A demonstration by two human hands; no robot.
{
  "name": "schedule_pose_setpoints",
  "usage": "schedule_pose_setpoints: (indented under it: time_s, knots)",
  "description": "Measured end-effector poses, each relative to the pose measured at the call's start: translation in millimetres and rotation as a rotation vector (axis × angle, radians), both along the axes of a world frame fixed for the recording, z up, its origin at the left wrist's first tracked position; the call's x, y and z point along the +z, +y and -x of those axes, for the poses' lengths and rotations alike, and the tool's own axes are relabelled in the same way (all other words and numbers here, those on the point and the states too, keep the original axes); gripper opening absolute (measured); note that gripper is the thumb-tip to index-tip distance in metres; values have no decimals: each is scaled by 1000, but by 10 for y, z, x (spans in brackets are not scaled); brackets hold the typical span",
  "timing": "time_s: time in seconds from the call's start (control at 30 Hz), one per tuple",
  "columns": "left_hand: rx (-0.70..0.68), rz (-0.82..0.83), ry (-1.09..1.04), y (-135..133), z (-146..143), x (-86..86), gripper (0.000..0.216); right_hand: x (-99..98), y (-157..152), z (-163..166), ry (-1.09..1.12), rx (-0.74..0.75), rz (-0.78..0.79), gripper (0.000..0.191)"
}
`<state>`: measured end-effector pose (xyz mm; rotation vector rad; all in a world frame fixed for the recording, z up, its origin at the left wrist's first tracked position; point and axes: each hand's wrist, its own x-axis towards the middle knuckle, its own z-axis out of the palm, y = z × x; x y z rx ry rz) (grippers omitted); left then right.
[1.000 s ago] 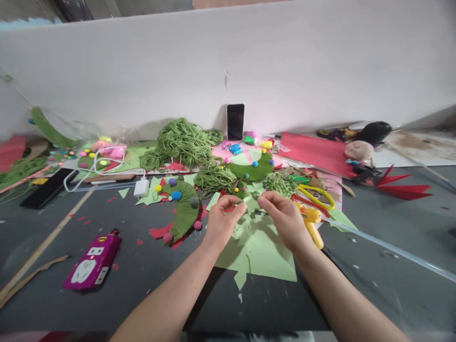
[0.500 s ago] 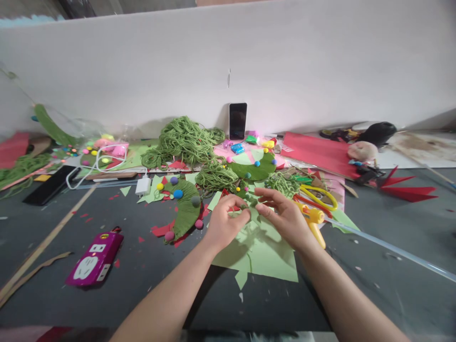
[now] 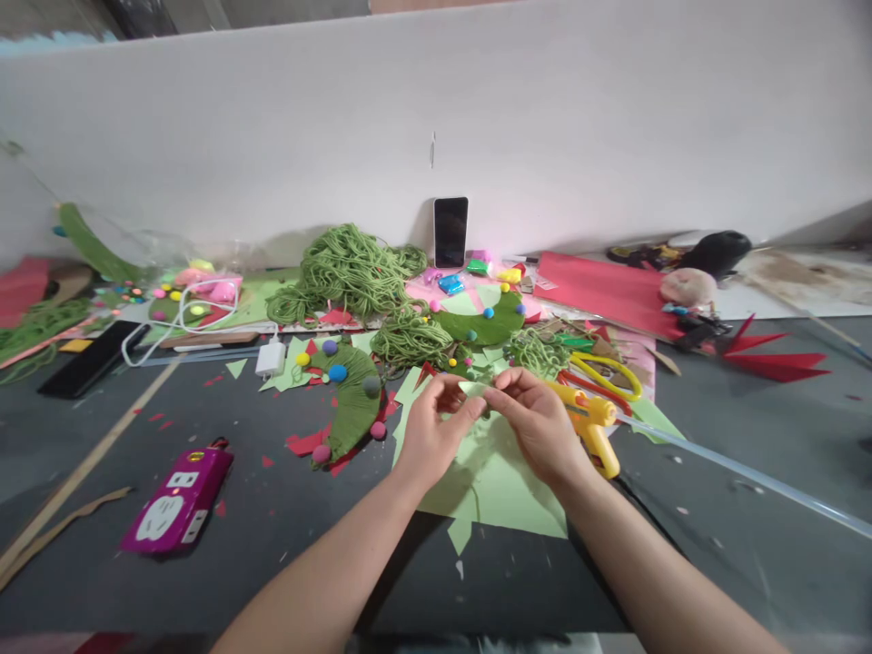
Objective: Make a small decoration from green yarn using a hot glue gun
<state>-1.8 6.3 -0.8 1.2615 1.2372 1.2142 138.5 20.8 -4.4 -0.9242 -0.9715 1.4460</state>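
My left hand (image 3: pixel 429 427) and my right hand (image 3: pixel 538 418) meet over a sheet of light green paper (image 3: pixel 500 486) lying on the dark table. Both pinch a small piece of light green paper (image 3: pixel 475 389) between thumbs and fingertips, held a little above the sheet. A yellow glue gun (image 3: pixel 591 425) lies just right of my right hand. Yellow-handled scissors (image 3: pixel 606 372) lie behind it. A green yarn-wrapped curved piece with pompoms (image 3: pixel 354 400) lies left of my left hand.
Heaps of green yarn (image 3: pixel 351 268) and a phone (image 3: pixel 450 232) leaning on the white wall sit at the back. A purple power strip (image 3: pixel 178 500) lies front left. Red paper (image 3: pixel 599 286), a charger with cable (image 3: pixel 271 356) and a long clear glue stick (image 3: pixel 742 472) surround the work spot.
My hands have come closer together and risen slightly, now pinching the small green piece between them. The view shifted a little.
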Motion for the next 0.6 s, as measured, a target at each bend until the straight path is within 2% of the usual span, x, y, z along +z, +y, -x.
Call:
schedule_pose_setpoints:
  time_s: [0.1,0.2,0.3,0.37,0.47,0.6]
  knots:
    - [4,90,-218,34,-2,-8,22,-1,-20,18,-27,37,-12,17]
    - [12,133,-319,56,35,37,22,17,-9,-24,-85,1,-47,14]
    - [-63,173,-332,60,71,86,23,52,6,-87,-138,16,-60,16]
    - [-107,184,-308,59,80,96,25,81,4,-114,-186,114,-70,23]
    - [-104,171,-275,63,78,84,29,122,-15,-118,-232,238,-102,22]
    - [-84,170,-287,72,72,82,30,153,-27,-87,-251,194,-123,19]
